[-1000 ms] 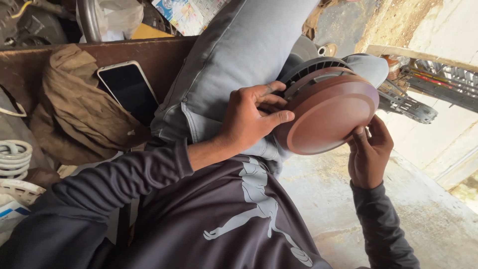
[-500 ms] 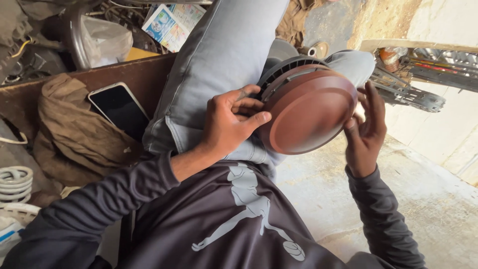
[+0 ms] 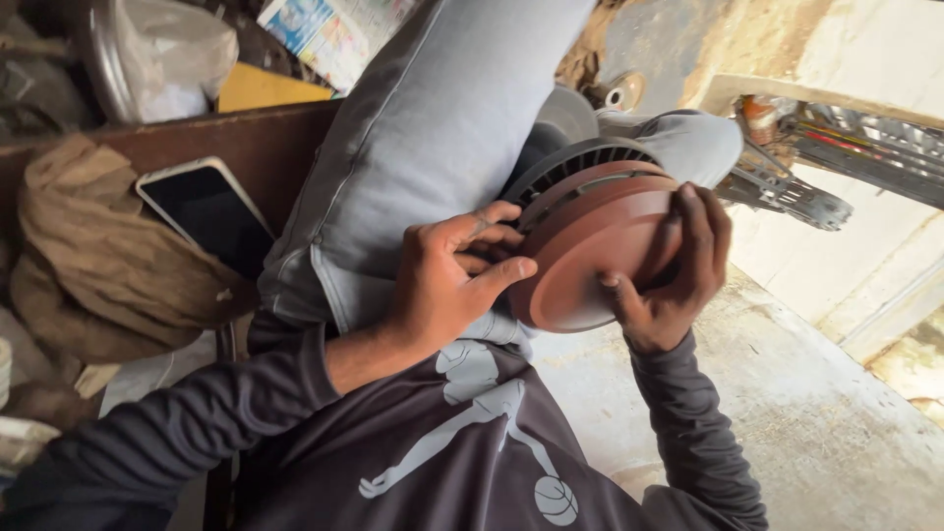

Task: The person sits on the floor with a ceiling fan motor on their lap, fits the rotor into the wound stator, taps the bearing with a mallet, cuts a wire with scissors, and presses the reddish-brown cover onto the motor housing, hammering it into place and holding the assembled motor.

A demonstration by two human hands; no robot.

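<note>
Both hands are wrapped around a round reddish-brown plastic motor cover (image 3: 600,251) up on the lap: left hand (image 3: 447,280) pinching its rim, right hand (image 3: 674,270) cupping the far side. Dusty concrete floor (image 3: 787,393) below, black smartphone (image 3: 206,211) on a brown cloth bundle (image 3: 108,265).

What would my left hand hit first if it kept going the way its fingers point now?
The left hand points its fingers at the brown round cover. They already touch its rim, so the cover comes first, with the grey ribbed part just behind it.
</note>
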